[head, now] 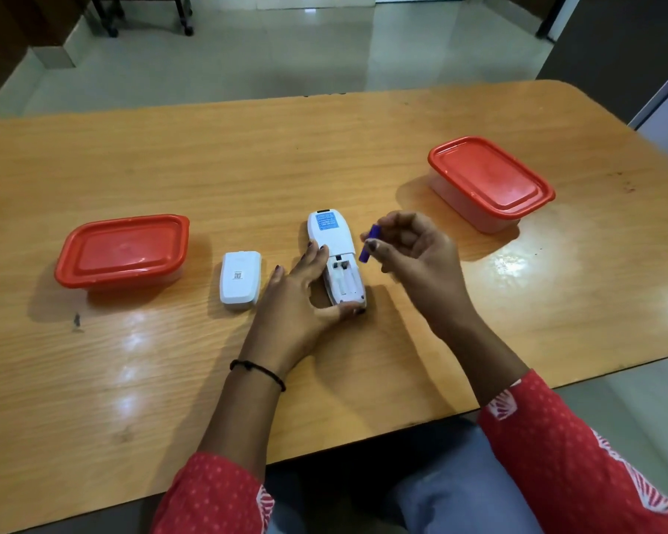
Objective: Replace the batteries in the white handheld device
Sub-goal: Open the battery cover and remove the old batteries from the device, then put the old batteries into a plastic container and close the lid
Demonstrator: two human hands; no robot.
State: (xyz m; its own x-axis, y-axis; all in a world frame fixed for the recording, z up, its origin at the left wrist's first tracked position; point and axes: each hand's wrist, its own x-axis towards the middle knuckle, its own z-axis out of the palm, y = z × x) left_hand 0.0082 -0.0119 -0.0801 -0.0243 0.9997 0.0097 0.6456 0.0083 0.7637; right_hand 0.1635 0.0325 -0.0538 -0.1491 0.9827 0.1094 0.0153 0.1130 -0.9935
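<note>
The white handheld device (334, 244) lies face down at the middle of the wooden table (247, 167), a blue label near its far end. Its battery compartment (344, 281) is uncovered and looks empty. My left hand (299, 298) grips the device from the left side, thumb at its near end. Just to the right, a little above the table, my right hand (413, 252) pinches a purple battery (369, 242) between thumb and fingers, tilted nearly upright. The white battery cover (240, 279) rests on the table to the left of the device.
Two plastic boxes with closed red lids stand on the table: the left box (122, 250) near the left and the right box (488, 183) at the far right. The table's near edge runs just above my lap.
</note>
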